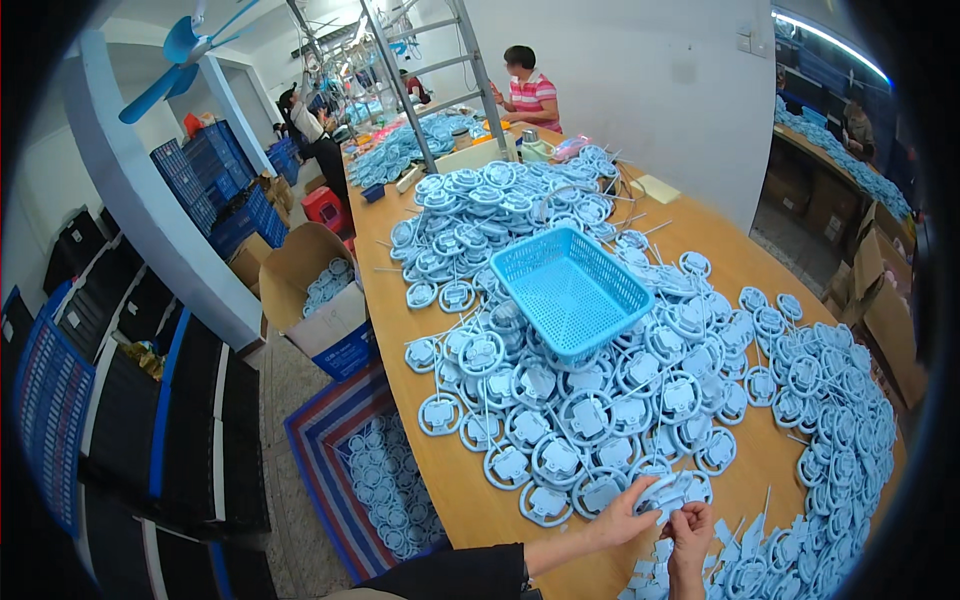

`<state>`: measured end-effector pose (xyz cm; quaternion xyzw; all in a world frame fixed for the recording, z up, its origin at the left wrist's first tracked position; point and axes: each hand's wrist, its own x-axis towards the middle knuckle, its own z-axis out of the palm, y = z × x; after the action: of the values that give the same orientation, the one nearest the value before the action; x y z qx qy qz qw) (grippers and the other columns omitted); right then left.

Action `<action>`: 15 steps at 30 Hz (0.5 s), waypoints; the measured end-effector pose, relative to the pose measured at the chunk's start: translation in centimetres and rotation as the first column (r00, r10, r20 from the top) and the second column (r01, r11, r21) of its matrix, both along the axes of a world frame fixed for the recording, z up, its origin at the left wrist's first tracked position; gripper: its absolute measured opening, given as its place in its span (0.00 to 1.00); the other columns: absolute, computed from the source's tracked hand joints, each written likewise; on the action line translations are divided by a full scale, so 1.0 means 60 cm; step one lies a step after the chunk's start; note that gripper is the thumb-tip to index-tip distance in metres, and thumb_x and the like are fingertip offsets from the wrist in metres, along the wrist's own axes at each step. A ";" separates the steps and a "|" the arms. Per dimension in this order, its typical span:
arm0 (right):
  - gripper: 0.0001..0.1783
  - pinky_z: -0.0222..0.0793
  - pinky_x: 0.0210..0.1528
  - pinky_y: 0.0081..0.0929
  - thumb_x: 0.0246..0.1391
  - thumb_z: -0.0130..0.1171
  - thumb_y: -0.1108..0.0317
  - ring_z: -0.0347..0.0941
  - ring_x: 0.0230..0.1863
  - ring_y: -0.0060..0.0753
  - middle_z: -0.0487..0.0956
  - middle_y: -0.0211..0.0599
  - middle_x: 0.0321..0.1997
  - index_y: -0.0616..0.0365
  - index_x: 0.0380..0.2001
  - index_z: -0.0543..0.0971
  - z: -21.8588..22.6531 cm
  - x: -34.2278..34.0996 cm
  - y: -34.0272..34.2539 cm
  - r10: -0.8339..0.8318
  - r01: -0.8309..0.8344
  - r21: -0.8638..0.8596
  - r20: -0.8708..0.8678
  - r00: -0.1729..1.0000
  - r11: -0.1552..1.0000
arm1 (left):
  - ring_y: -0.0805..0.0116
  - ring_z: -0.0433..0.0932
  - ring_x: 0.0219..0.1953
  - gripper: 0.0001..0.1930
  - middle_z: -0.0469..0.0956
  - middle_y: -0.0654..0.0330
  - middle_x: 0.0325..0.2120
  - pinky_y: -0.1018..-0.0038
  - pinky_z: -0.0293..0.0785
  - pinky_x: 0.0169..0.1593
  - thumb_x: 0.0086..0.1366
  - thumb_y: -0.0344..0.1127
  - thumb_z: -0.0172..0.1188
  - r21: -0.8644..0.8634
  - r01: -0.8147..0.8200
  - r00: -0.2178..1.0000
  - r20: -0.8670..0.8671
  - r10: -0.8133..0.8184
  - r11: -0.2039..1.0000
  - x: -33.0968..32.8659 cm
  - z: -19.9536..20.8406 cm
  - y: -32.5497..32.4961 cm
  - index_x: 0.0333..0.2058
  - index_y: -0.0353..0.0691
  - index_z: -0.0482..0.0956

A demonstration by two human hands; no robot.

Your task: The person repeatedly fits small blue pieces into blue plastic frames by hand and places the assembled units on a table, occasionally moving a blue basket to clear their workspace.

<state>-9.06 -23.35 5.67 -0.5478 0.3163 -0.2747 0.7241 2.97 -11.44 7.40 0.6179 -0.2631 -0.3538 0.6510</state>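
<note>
Near the table's front edge, my left hand [622,518] grips a light blue round plastic part [657,494] with a ring-shaped rim. Close against it, my right hand [689,538] is closed with thumb and fingertips together at the part's right side. What those fingertips pinch is too small and covered to make out. Beyond my hands spreads a big pile of similar light blue ring-shaped parts [588,414], several with thin stems. Small flat light blue pieces [648,578] lie just below my hands.
A blue perforated basket [572,290] rests on the pile. More parts [835,420] heap along the right of the wooden table [410,400]. Left of it stand a cardboard box [300,265] and a striped bag [325,475] of parts. A metal frame [425,90] and other people are farther back.
</note>
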 end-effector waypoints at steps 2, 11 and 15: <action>0.10 0.70 0.19 0.21 0.51 0.58 0.76 0.70 0.17 0.23 0.71 0.28 0.19 0.57 0.34 0.68 -0.010 -0.004 0.000 0.000 -0.006 0.284 0.021 1.000 0.959 | 0.80 0.68 0.19 0.28 0.72 0.65 0.25 0.79 0.67 0.22 0.60 0.38 0.60 -0.022 0.010 1.000 -0.003 -0.010 1.000 -0.003 -0.006 0.002 0.58 0.45 0.62; 0.09 0.64 0.22 0.23 0.45 0.61 0.77 0.67 0.21 0.24 0.70 0.30 0.21 0.58 0.27 0.70 0.004 -0.016 0.002 -0.178 0.183 0.214 -0.041 0.983 0.960 | 0.78 0.69 0.40 0.31 0.71 0.61 0.43 0.78 0.71 0.43 0.58 0.38 0.63 0.120 0.136 0.936 -0.341 -0.088 0.983 -0.017 0.038 -0.025 0.57 0.37 0.60; 0.15 0.65 0.32 0.20 0.45 0.66 0.69 0.66 0.31 0.19 0.69 0.26 0.28 0.56 0.34 0.70 -0.040 0.014 -0.018 -0.037 0.026 -0.093 -0.119 0.992 0.995 | 0.75 0.73 0.36 0.29 0.73 0.60 0.38 0.76 0.74 0.39 0.57 0.32 0.62 0.032 -0.089 0.994 -0.067 0.091 0.995 0.002 -0.032 -0.028 0.56 0.36 0.62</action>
<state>-8.22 -24.44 3.29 -0.5908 0.3552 -0.2666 0.6735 3.08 -13.11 5.46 0.6262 -0.2072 -0.3488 0.6658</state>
